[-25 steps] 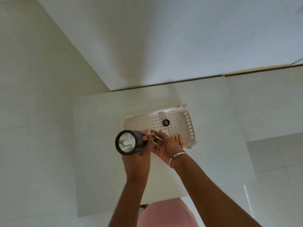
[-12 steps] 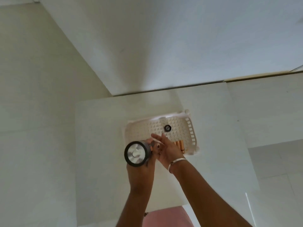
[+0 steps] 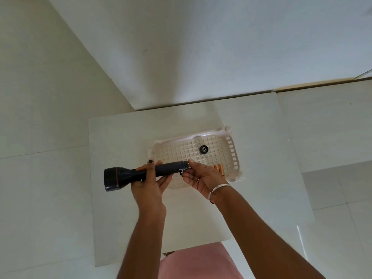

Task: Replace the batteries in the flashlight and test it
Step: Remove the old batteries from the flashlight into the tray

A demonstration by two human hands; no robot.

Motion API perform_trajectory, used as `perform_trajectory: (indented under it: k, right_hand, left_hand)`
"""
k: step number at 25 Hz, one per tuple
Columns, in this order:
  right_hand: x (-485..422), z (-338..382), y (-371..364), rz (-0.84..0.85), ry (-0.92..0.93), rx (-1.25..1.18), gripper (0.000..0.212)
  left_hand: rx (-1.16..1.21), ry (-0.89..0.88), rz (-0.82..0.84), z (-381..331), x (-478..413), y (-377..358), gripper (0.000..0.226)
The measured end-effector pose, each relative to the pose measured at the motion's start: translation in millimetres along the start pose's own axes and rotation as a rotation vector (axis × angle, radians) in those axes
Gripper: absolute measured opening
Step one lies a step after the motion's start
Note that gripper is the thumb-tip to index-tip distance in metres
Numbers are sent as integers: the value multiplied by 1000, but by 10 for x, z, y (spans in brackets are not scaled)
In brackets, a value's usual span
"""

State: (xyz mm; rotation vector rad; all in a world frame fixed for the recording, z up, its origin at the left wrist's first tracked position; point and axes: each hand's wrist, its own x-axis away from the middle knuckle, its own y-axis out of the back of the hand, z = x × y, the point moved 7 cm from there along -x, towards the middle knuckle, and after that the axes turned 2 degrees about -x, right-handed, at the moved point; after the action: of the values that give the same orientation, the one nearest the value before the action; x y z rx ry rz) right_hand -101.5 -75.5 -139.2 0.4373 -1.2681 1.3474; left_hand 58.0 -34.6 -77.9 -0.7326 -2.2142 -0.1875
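Black flashlight (image 3: 145, 174) at frame centre, held level above the white tray (image 3: 233, 152), head pointing frame-left. Left hand (image 3: 150, 186) wrapped around the barrel's middle, fingers closed on it. Right hand (image 3: 201, 176) half open, fingertips touching the tail end. Tail cap (image 3: 203, 149) lies in the tray, batteries (image 3: 220, 169) at its lower right. Tray sits on white table (image 3: 120, 137).

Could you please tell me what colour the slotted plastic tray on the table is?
The slotted plastic tray is white or off-white, seen best in the head view, the only one.
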Motion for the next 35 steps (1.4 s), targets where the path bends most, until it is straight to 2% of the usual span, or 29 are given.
perform_trajectory:
  k: [3, 7, 11, 15, 18, 22, 25, 26, 28, 29, 30, 31, 33, 35]
  right_hand:
    - [12, 39, 7, 40, 30, 0, 7]
    - [54, 97, 17, 65, 68, 6, 11]
    - [73, 112, 14, 62, 78, 33, 7]
    - [76, 103, 29, 69, 83, 8, 4]
    - [67, 72, 58, 94, 59, -23, 14]
    - [30, 75, 84, 100, 12, -33, 12]
    - [15, 7, 172, 85, -44, 10, 20]
    - [9, -31, 205, 88, -67, 24, 23]
    - [27, -65, 176, 143, -64, -77, 22]
    - [15, -91, 162, 174, -30, -169, 17]
    - [-16, -119, 145, 174, 3, -219, 13]
    - [-17, -133, 153, 113, 4, -207, 14]
    - [22, -222, 236, -24, -16, -111, 28]
    - [18, -98, 164, 7, 40, -167, 37]
  left_hand:
    - [46, 50, 3, 24, -11, 11, 47]
    - [103, 83, 23, 52, -14, -11, 43]
    - [63, 73, 24, 49, -4, -18, 46]
    - [13, 39, 30, 30, -5, -49, 30]
    - [16, 35, 47, 22, -7, -76, 17]
    - [9, 16, 94, 49, 11, -147, 17]
    - [-195, -82, 111, 5, 21, -235, 24]
    - [-379, -196, 106, -56, 51, -273, 21]
    - [-767, -556, 106, -239, 251, -410, 19]
    - [-866, -714, 154, -270, 405, -503, 26]
    - [-897, -759, 210, -224, 509, -598, 27]
    - [-892, -708, 249, -139, 573, -668, 22]
    - [-938, -507, 221, 1, 584, -631, 24]
    - [-930, -537, 191, -61, 490, -640, 25]
